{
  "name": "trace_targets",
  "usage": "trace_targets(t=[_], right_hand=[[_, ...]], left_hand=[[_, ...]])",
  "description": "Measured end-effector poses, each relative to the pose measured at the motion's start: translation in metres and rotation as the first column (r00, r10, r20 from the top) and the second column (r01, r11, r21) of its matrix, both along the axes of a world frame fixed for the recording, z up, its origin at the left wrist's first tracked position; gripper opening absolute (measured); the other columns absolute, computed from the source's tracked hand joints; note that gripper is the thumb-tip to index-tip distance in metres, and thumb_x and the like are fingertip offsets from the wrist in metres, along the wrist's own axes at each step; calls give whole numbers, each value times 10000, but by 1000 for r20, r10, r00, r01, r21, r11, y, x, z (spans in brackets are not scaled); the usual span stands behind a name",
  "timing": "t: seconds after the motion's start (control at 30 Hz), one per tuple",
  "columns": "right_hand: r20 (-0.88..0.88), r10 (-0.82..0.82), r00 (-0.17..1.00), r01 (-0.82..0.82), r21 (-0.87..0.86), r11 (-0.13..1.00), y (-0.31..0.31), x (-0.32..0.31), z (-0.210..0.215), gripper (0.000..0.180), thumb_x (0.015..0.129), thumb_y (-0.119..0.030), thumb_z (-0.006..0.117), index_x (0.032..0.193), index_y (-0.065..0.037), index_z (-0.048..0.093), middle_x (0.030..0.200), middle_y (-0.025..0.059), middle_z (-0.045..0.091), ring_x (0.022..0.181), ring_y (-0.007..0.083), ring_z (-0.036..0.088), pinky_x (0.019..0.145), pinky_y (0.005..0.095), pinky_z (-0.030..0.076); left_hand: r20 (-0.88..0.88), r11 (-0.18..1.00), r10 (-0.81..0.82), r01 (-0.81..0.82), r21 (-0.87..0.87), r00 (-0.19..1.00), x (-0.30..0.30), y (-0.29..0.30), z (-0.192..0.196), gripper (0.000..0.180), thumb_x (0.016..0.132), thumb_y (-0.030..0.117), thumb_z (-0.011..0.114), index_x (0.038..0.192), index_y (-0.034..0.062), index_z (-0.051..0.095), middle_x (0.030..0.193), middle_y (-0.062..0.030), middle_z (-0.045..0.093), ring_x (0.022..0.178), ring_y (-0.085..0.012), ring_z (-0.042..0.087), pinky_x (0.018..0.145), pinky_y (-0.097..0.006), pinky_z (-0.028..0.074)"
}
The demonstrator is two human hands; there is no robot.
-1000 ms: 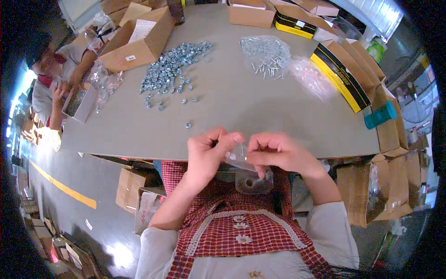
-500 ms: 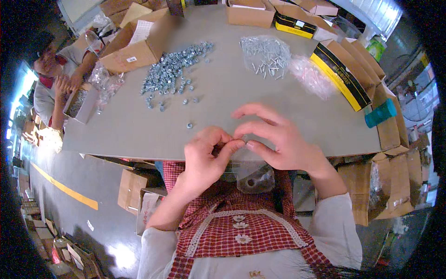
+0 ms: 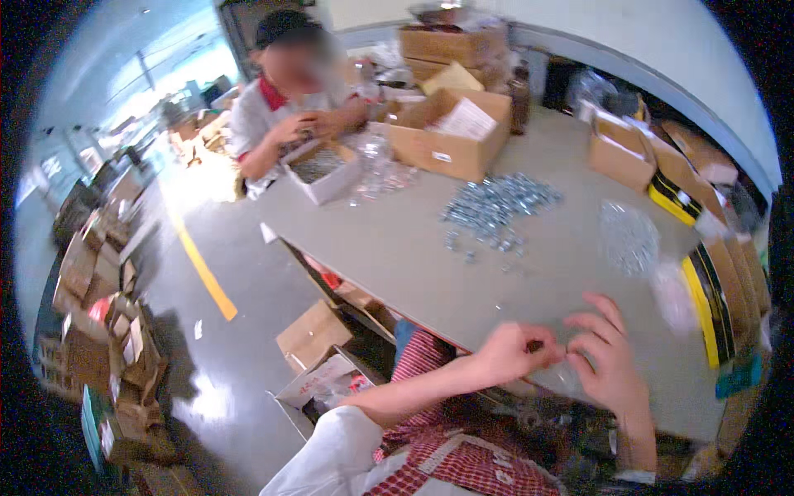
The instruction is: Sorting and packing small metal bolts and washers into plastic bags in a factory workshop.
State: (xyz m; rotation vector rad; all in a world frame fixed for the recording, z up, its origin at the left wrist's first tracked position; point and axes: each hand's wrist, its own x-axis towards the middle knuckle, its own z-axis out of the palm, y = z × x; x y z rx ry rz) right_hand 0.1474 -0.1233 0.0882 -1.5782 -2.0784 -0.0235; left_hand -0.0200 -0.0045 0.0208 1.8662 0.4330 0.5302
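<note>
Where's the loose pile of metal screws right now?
Head view, upper middle of the grey table: the screw pile lies just right of the open cardboard box.

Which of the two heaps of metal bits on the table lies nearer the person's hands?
The paler, flatter heap at the right, just beyond the right hand. The bigger bluish heap lies farther off, toward the open cardboard box.

View swung left; hands (image 3: 562,360) now lower right.
</note>
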Motion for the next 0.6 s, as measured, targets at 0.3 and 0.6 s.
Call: trace_targets(t=[0.3, 0.6], right_hand=[[32, -48, 998, 46, 51, 998, 15, -10, -14, 118, 705, -63, 711, 789, -64, 628, 1160, 90, 629, 1306, 385, 452, 1121, 556, 319], [-294, 271, 917, -313, -107, 944, 19, 1, -1, 142, 725, -154, 750, 826, -108, 662, 1042, 33, 681, 1268, 339, 498, 1132, 572, 279]], left_hand=[[26, 999, -35, 35, -3, 999, -7, 11, -18, 135, 891, 187, 682, 935, 60, 700, 898, -86, 715, 811, -177, 662, 774, -337, 520], [-99, 999, -32, 31, -13, 995, -13, 24, -11, 180, 816, 230, 702, 906, 74, 702, 837, -107, 704, 758, -218, 665, 732, -362, 520]])
